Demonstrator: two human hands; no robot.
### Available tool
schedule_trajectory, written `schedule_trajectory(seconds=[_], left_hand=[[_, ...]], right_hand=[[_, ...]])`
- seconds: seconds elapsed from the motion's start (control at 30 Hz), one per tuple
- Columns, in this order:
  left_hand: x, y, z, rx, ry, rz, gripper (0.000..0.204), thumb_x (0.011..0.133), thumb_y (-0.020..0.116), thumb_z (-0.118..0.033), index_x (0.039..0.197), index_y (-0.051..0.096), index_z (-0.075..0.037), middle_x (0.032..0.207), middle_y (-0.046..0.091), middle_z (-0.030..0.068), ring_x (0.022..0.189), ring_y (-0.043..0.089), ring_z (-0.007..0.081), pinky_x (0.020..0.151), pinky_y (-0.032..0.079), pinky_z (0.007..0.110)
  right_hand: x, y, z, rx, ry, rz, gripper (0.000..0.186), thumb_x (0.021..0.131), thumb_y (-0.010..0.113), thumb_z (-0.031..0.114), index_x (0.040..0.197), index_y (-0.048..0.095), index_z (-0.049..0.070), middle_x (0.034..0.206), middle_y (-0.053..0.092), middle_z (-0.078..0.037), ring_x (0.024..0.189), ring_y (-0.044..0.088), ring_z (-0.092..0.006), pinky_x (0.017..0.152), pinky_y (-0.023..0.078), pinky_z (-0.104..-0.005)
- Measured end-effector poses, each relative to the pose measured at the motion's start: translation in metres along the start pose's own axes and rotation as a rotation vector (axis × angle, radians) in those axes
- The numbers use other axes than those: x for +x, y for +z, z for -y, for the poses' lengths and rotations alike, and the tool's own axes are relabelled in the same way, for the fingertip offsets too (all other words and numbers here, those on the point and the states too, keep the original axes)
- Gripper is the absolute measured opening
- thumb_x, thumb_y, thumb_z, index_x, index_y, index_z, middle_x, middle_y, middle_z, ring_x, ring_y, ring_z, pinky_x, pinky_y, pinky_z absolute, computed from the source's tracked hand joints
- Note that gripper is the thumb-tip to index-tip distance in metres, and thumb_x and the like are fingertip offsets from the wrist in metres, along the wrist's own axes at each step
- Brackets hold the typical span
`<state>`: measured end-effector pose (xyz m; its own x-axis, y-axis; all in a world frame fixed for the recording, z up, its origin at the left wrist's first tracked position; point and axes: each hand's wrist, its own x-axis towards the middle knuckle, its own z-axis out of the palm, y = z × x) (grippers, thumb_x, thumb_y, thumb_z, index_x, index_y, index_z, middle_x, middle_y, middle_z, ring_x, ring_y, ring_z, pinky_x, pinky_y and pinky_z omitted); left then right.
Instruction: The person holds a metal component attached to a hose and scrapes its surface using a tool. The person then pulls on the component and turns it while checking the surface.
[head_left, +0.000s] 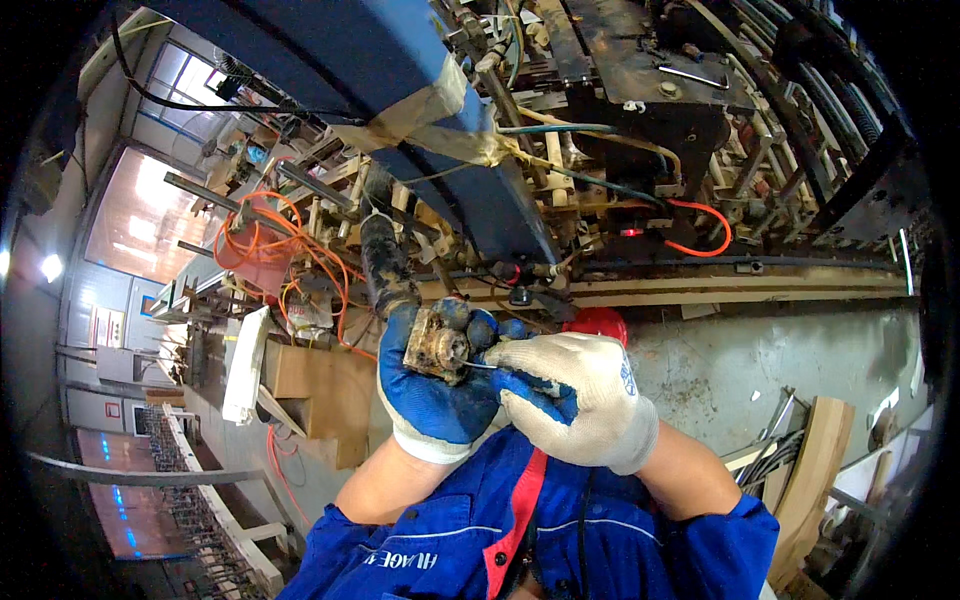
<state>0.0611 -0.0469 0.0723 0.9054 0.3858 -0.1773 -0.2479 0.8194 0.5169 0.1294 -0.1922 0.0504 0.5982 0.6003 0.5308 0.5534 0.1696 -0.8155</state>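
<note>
A grimy, rust-stained metal part (437, 347) is sitting in the person's left hand (435, 385), just in front of the chest and above the blue jacket (520, 540). That hand, in a blue-coated glove, is curling its fingers closed around the part. The right hand (575, 400), in a white knit glove, is pinching shut on a thin metal tool (483, 366) whose tip is touching the part; most of the tool is lying hidden inside the glove, and what kind it is cannot be told. The part's far side is covered by the fingers.

One part, one tool and two gloved hands are showing. Beyond them a large machine (600, 120) is filling the top of the view, with a blue beam (400, 90) wrapped in tape, orange cables (275, 240) and a red hose (705, 225). A red round object (600, 322) is peeking out behind the right hand, mostly hidden. A grey concrete floor (760, 360) is lying below, in a factory hall with bright windows (140, 215) on the left.
</note>
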Motion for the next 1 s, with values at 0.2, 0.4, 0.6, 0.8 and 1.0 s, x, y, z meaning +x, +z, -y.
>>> schedule_trajectory(seconds=[0.2, 0.4, 0.6, 0.8, 1.0], left_hand=[[0.003, -0.008, -0.001, 0.046, -0.016, 0.095, 0.034, 0.103, 0.045, -0.041, 0.095, 0.061, -0.013, 0.084, 0.063, 0.0029, 0.078, 0.055, 0.0208, 0.088, 0.048, 0.046], [-0.001, -0.002, -0.001, -0.020, -0.019, -0.049, 0.034, 0.102, 0.044, -0.041, 0.094, 0.063, -0.013, 0.085, 0.063, 0.0033, 0.079, 0.056, 0.0220, 0.089, 0.048, 0.045], [0.000, -0.010, -0.002, -0.004, -0.029, -0.026, 0.033, 0.102, 0.045, -0.040, 0.097, 0.064, -0.013, 0.087, 0.065, 0.0044, 0.080, 0.058, 0.0223, 0.094, 0.048, 0.047], [0.001, -0.026, -0.004, -0.088, -0.041, 0.011, 0.044, 0.099, 0.048, -0.047, 0.104, 0.064, -0.007, 0.091, 0.065, 0.0083, 0.088, 0.060, 0.0265, 0.097, 0.047, 0.047], [0.001, -0.023, -0.004, -0.158, -0.130, 0.131, 0.048, 0.099, 0.045, -0.049, 0.105, 0.066, -0.006, 0.094, 0.068, 0.0152, 0.096, 0.062, 0.0341, 0.100, 0.045, 0.050]], right_hand=[[0.001, 0.001, -0.004, 0.015, -0.036, -0.006, 0.027, 0.081, 0.073, 0.018, 0.106, 0.071, 0.006, 0.091, 0.072, -0.018, 0.082, 0.070, -0.0369, 0.074, 0.057, -0.0424], [0.003, -0.001, 0.000, 0.003, -0.003, 0.017, 0.027, 0.081, 0.072, 0.018, 0.105, 0.070, 0.006, 0.089, 0.071, -0.018, 0.081, 0.070, -0.0370, 0.072, 0.057, -0.0426], [0.005, 0.002, -0.001, -0.019, -0.013, 0.011, 0.021, 0.083, 0.070, 0.019, 0.100, 0.069, 0.008, 0.084, 0.070, -0.017, 0.077, 0.069, -0.0368, 0.068, 0.056, -0.0435], [0.009, 0.003, 0.005, -0.086, 0.099, 0.080, 0.016, 0.083, 0.068, 0.020, 0.094, 0.066, 0.009, 0.080, 0.068, -0.016, 0.073, 0.068, -0.0366, 0.065, 0.054, -0.0451], [0.002, 0.012, 0.001, -0.063, 0.053, -0.003, 0.017, 0.082, 0.069, 0.019, 0.095, 0.067, 0.008, 0.080, 0.067, -0.016, 0.072, 0.067, -0.0372, 0.063, 0.053, -0.0454]])
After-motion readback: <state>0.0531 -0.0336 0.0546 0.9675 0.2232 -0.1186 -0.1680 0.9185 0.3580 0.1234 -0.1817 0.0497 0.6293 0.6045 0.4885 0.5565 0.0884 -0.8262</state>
